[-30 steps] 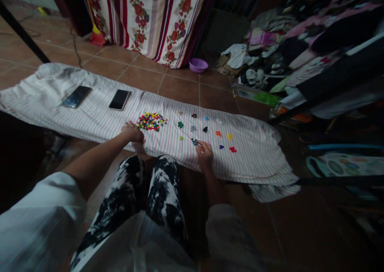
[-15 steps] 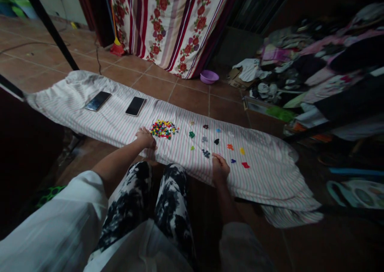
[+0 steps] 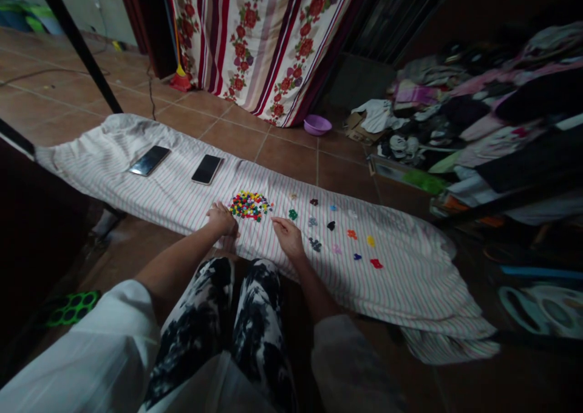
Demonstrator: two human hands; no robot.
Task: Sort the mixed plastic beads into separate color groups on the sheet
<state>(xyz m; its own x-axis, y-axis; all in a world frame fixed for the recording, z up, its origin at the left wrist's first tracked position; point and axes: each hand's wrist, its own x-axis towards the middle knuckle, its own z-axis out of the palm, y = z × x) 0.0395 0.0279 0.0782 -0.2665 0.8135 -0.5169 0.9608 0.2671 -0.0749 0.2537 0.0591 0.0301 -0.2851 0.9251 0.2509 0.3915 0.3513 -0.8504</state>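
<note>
A mixed heap of small coloured pieces [image 3: 250,205] lies on the striped cloth [image 3: 392,279]. My left hand [image 3: 221,220] rests at the heap's left edge, its fingers partly spread and nothing visible in them. Just right of the heap, my right hand [image 3: 288,237] is over the cloth with thumb and forefinger together; whatever they may hold is too small to make out. Farther right lie small single-colour groups, among them green [image 3: 293,214], dark grey [image 3: 314,244], black [image 3: 331,225], orange [image 3: 352,234], yellow [image 3: 370,241] and red [image 3: 376,263] ones.
Two phones, one [image 3: 150,160] at the left and another [image 3: 207,169] nearer the heap, lie on the cloth. Beyond it, a purple basin [image 3: 317,124] stands on the tiled floor by a floral curtain [image 3: 268,48]. Clothes are piled at the right.
My right hand has moved left, from beside the dark grey group to near the heap. The pink group it had covered now shows. My left hand stays beside the heap.
</note>
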